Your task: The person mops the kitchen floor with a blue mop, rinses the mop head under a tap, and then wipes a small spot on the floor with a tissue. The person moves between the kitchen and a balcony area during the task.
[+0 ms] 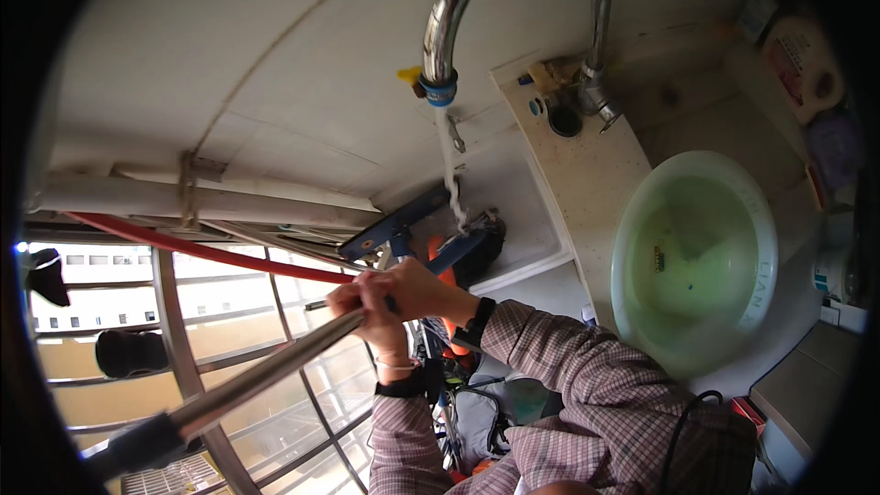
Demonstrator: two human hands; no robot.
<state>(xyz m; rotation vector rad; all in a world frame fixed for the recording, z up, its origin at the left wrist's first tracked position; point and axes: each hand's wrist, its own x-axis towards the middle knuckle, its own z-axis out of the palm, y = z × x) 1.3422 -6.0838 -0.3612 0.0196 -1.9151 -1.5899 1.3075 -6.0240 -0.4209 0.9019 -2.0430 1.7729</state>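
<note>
My left hand (pixel 381 330) and my right hand (pixel 423 289) are close together, both closed around a long metal pole (pixel 275 368) that slants to the lower left. Beyond them is the pole's blue plastic head (pixel 457 251), with dark, wet material on it. It rests over a white sink basin (pixel 533 220). A stream of water (pixel 447 158) falls from the curved chrome faucet (pixel 440 34) onto this head. Near the wall lies a blue bar (pixel 399 223); whether it belongs to the same tool is unclear. My fingers partly hide the joint.
A pale green plastic tub (pixel 625 268) holding water stands right of the sink, by a speckled ledge (pixel 584 179). At left, a red hose (pixel 234 258) and a white pipe (pixel 275 210) run past a barred window (pixel 182 330). Dark shoes hang there. A gray bag (pixel 474 416) lies below.
</note>
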